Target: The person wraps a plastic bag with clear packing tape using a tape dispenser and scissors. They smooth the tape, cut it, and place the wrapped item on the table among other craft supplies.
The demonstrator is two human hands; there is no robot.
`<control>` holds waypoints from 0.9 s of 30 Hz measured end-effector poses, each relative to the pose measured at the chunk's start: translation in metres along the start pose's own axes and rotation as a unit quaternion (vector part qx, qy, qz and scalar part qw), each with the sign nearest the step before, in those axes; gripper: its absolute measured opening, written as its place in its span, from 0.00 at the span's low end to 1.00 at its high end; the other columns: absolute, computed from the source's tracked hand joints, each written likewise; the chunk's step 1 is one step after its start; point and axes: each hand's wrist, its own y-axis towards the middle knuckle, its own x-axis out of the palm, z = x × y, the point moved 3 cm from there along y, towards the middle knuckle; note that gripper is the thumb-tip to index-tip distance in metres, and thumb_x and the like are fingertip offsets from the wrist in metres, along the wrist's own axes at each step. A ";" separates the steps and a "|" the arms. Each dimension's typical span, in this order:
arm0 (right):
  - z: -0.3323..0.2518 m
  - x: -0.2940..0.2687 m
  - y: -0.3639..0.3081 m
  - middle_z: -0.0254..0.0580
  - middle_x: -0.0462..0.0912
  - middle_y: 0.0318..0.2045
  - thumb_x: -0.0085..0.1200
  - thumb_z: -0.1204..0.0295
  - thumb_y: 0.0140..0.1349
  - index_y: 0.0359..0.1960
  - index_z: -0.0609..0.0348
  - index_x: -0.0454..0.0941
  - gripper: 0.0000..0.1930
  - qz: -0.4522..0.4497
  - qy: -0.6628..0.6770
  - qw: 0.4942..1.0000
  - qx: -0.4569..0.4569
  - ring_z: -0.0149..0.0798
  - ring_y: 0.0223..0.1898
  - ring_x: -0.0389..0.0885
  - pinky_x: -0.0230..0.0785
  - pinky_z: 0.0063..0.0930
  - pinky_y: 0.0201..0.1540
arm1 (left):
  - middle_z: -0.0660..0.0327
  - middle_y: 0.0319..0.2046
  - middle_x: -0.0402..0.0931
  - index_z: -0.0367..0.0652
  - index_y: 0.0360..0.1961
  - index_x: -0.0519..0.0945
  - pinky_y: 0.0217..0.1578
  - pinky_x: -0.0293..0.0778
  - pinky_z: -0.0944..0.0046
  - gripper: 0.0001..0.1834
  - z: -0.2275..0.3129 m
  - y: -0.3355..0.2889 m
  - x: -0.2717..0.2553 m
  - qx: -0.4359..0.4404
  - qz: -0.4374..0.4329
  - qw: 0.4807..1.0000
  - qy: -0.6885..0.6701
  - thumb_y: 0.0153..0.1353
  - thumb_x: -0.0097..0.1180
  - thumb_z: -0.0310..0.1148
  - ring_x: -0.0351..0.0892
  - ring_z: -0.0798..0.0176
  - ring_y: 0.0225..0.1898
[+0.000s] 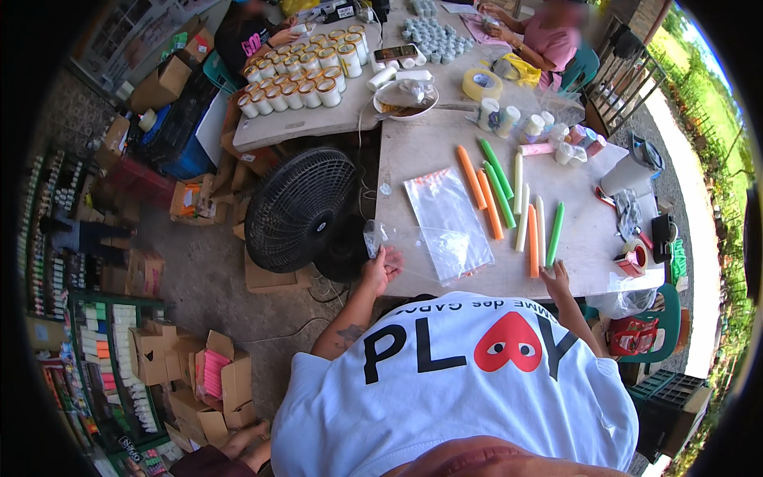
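Observation:
My left hand (pixel 385 267) is at the table's near edge, its fingers closed on a clear plastic bag (pixel 413 245). That bag stretches right, toward a stack of flat clear plastic bags (pixel 450 226). On the right, my right hand (pixel 555 278) has its fingers stretched out at the near ends of the candles, touching or almost touching them. Beside it lie a green taper candle (pixel 555 234), a pale candle (pixel 540 230) and an orange candle (pixel 532 241). Farther off are more orange candles (pixel 472 178), green candles (pixel 496 181) and white candles (pixel 522 216).
A black fan (pixel 300 211) stands left of the table (pixel 413 159). Rolls of tape (pixel 482 84), wrapped candles (pixel 532 127) and a grey jug (pixel 628 171) line the far and right sides. White jar candles (pixel 306 71) fill another table, where two people sit.

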 end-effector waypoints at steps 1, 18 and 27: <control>0.000 0.003 0.002 0.56 0.48 0.70 0.54 0.44 0.57 0.67 0.57 0.56 0.43 0.001 0.072 0.997 -0.006 0.58 0.71 0.40 0.38 0.44 0.71 | 0.60 0.44 0.78 0.46 0.53 0.72 0.43 0.75 0.58 0.24 0.001 0.000 0.001 -0.002 -0.003 1.000 0.001 0.69 0.40 0.53 0.79 0.61 0.44; 0.011 0.011 0.020 0.48 0.40 0.72 0.51 0.46 0.60 0.70 0.52 0.48 0.42 -0.010 0.114 0.992 0.059 0.51 0.73 0.29 0.33 0.45 0.71 | 0.58 0.44 0.79 0.45 0.52 0.73 0.43 0.76 0.57 0.26 0.003 -0.001 0.005 -0.012 -0.004 1.000 0.021 0.68 0.42 0.55 0.80 0.59 0.44; 0.005 0.008 0.020 0.47 0.40 0.72 0.51 0.47 0.61 0.70 0.52 0.48 0.42 -0.017 0.109 0.992 0.065 0.50 0.73 0.29 0.33 0.44 0.71 | 0.58 0.43 0.80 0.45 0.51 0.74 0.42 0.77 0.58 0.26 0.002 0.001 0.003 -0.010 -0.001 1.000 0.023 0.67 0.42 0.55 0.81 0.59 0.43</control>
